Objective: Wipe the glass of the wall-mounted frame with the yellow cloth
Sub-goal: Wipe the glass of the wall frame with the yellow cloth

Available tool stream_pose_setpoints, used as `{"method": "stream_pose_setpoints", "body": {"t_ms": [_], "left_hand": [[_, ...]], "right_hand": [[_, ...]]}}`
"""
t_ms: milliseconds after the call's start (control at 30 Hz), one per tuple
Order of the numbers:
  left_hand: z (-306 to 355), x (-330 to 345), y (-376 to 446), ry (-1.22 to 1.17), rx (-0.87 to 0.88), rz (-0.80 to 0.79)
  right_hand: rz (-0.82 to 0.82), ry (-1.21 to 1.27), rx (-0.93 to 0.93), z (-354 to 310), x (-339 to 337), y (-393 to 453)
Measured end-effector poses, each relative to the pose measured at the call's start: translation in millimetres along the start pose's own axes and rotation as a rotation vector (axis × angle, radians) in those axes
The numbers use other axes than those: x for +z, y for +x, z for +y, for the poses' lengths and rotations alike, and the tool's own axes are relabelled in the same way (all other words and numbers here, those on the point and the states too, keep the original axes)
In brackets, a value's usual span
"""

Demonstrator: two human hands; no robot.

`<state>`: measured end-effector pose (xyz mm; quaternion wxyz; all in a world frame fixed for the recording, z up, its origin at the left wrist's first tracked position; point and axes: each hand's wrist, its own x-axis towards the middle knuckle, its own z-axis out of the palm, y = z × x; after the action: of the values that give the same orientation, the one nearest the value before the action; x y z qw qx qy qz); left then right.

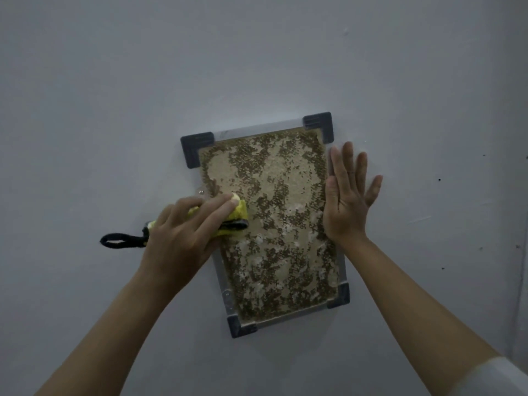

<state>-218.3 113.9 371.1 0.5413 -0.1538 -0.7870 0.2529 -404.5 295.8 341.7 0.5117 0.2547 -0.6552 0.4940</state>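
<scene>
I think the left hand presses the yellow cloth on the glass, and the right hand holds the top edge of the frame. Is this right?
Not quite. In the head view the right hand lies flat and open against the frame's right edge, not the top edge. The left hand does press the yellow cloth on the glass.

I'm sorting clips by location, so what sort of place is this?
Probably an indoor room, though which kind cannot be told. A plain grey painted wall fills the view, with a wall corner at right. A rectangular glass-fronted frame with dark corner brackets hangs on it, wiped with a yellow cloth.
</scene>
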Motion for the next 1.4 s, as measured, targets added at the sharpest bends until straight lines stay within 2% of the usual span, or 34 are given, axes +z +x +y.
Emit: {"method": "stream_pose_setpoints", "body": {"t_ms": [100, 167, 267, 433, 533, 600, 700, 767, 900, 1067, 1167, 1333, 1400], "left_hand": [[-0.3, 3.6, 0.2, -0.033, -0.173, 0.107], [2.7, 8.4, -1.5, -0.036, -0.204, 0.132], [7.4, 13.7, -9.7, -0.037, -0.153, 0.129], [13.8, 15.7, -31.1, 0.001, 0.029, 0.019], [15.8, 15.2, -36.8, 0.011, 0.062, -0.008], [13.9, 14.5, -34.6, -0.012, 0.015, 0.037], [9.0, 13.2, -18.3, -0.056, -0.175, 0.182], [9.5, 15.0, -5.9, -0.049, -0.205, 0.198], [18.3, 20.1, -5.1, -0.029, -0.154, 0.124], [21.5, 18.6, -19.6, 0.047, 0.047, 0.004], [23.5, 17.0, -26.9, 0.04, 0.093, -0.01], [12.7, 10.5, -16.5, -0.021, -0.159, 0.169], [13.7, 13.8, -4.7, -0.006, -0.15, 0.164]], "right_hand": [[-0.017, -0.004, -0.008, 0.9, -2.3, 0.4], [-0.04, -0.016, -0.029, 3.1, -3.9, 1.0], [-0.055, -0.032, -0.05, 5.7, -5.1, 2.1], [-0.026, -0.044, -0.055, 6.9, -3.6, 1.4], [-0.02, -0.045, -0.062, 7.6, -3.3, 1.2], [-0.016, -0.046, -0.062, 7.4, -3.2, 1.2], [-0.01, -0.054, -0.066, 7.7, -2.6, 0.8], [-0.007, -0.054, -0.066, 7.8, -2.5, 1.4], [-0.009, -0.052, -0.066, 8.3, -0.6, 1.0], [-0.018, -0.06, -0.062, 7.9, -1.0, 0.8], [-0.012, -0.056, -0.063, 8.3, -1.4, 0.6], [0.003, -0.06, -0.068, 8.3, -2.0, 0.6], [-0.001, -0.06, -0.065, 8.3, -2.0, 1.0]]}}
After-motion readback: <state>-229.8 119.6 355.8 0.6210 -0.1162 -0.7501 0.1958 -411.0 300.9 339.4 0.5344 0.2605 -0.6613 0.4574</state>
